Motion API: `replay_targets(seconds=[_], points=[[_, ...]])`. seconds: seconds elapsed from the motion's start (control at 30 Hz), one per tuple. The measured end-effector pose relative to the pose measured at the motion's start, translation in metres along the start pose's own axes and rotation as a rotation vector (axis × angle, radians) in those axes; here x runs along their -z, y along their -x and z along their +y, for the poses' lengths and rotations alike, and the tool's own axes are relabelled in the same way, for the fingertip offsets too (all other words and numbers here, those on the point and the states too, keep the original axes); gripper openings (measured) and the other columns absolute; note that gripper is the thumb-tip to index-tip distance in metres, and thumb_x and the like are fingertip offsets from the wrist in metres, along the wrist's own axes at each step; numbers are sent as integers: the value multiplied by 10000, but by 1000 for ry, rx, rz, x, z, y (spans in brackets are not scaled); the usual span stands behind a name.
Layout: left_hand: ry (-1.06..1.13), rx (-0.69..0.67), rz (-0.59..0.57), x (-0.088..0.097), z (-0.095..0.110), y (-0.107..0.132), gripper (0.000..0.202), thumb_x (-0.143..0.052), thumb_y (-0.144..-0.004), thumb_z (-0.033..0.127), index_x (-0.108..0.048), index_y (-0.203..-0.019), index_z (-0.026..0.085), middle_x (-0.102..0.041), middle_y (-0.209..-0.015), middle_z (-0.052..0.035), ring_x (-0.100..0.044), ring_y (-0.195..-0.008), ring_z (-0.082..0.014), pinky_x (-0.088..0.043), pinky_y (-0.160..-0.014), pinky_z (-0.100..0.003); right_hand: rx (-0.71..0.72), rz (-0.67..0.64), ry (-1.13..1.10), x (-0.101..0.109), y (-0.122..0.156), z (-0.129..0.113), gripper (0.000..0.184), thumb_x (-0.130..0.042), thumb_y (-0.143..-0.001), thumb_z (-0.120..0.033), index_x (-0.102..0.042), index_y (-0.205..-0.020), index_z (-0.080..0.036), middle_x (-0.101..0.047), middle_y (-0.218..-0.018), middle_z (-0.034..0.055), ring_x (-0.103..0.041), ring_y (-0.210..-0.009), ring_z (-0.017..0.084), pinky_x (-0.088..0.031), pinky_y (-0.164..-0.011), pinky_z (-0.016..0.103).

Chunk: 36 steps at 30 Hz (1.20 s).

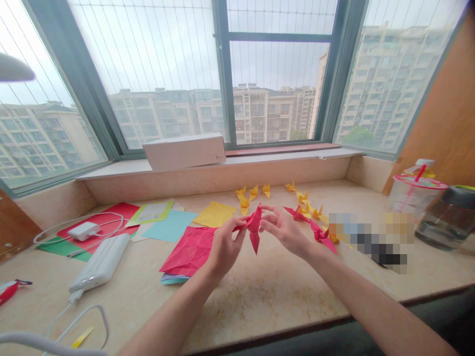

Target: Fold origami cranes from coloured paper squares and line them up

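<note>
A white cardboard box sits on the windowsill. Along the stone counter lie a white power bank and a charger, with a plastic cup just beside a glass jar.

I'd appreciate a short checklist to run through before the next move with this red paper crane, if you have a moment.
1. Left hand holding the red paper crane: ok, pinched in its fingers.
2. Right hand touching the red paper crane: cannot tell, its fingers curl close beside it.
3. Folds of the red paper crane sharp: cannot tell.
4. Yellow paper cranes apart from both hands: ok.
5. Plastic cup upright: ok.
</note>
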<state>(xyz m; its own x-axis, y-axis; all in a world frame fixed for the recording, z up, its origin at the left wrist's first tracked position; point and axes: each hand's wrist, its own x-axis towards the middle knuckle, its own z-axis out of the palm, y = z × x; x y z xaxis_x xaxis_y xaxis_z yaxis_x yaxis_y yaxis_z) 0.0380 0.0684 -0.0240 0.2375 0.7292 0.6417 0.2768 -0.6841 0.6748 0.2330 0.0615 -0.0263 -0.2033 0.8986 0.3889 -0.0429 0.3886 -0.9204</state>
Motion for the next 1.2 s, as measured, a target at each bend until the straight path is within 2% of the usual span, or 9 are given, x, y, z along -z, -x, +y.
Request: replay_targets(seconds=[0.13,0.4,0.5,0.6,0.67,0.77,0.9,1.07,1.2], points=[[-29,-8,-38,-3,-5,2,50,-590,-880,229,-603,-837,205,-740,-1030,-76,-699,-955,-216,-557,-830,-356,44,61,76,1,-1,4,642,-723,-809,-351,-449,-1375,-223,-709,-1089,88,-665,-954,209,-500,-805,346],[-143,98,-105,-2,-6,3,88,-584,-872,247,-593,-803,194,-711,-744,-15,-688,-686,-168,-524,-628,-262,195,159,244,0,1,13,652,-660,-823,-215,-431,-1431,-267,-691,-1070,45,-609,-929,187,-443,-848,362],[-42,149,-133,-2,0,3,97,-605,-864,287,-579,-875,194,-706,-768,-15,-679,-685,-157,-514,-603,-240,238,164,211,-2,2,13,693,-654,-834,-213,-373,-1464,-281,-690,-1051,40,-613,-896,182,-460,-840,363],[104,174,-173,-2,3,3,218,-612,-870,385,-580,-957,188,-695,-870,-42,-673,-748,-165,-519,-638,-254,259,102,198,-4,1,13,588,-666,-835,-225,-484,-1393,-274,-689,-1045,49,-620,-864,184,-498,-810,358],[218,199,-175,-3,3,3,273,-584,-887,446,-575,-915,175,-671,-876,-50,-657,-753,-163,-514,-660,-266,279,65,175,-5,2,13,566,-668,-840,-223,-497,-1377,-279,-689,-1044,52,-633,-872,186,-519,-808,357],[395,265,-144,-4,-1,1,311,-585,-887,475,-528,-856,172,-648,-798,-35,-626,-702,-146,-488,-656,-266,294,23,143,-8,6,12,640,-657,-861,-221,-395,-1438,-304,-687,-1063,55,-656,-914,186,-540,-837,362],[576,338,-177,-6,-7,-3,357,-641,-854,474,-544,-1004,165,-662,-754,-24,-610,-665,-141,-466,-646,-267,299,-58,216,-11,11,11,669,-634,-883,-222,-331,-1474,-310,-689,-1091,55,-670,-930,180,-555,-849,368],[562,403,-174,-4,-10,-5,340,-673,-832,451,-641,-900,119,-683,-783,-58,-607,-678,-133,-464,-646,-244,357,-15,353,-10,13,5,549,-633,-882,-198,-456,-1396,-275,-689,-1076,55,-655,-948,184,-532,-885,378],[592,443,-160,-3,-8,-5,336,-677,-818,451,-682,-855,117,-686,-744,-52,-612,-663,-131,-483,-668,-248,443,-20,432,-9,14,-4,233,-602,-898,-161,-646,-1112,-240,-697,-980,45,-638,-925,181,-515,-853,352]])
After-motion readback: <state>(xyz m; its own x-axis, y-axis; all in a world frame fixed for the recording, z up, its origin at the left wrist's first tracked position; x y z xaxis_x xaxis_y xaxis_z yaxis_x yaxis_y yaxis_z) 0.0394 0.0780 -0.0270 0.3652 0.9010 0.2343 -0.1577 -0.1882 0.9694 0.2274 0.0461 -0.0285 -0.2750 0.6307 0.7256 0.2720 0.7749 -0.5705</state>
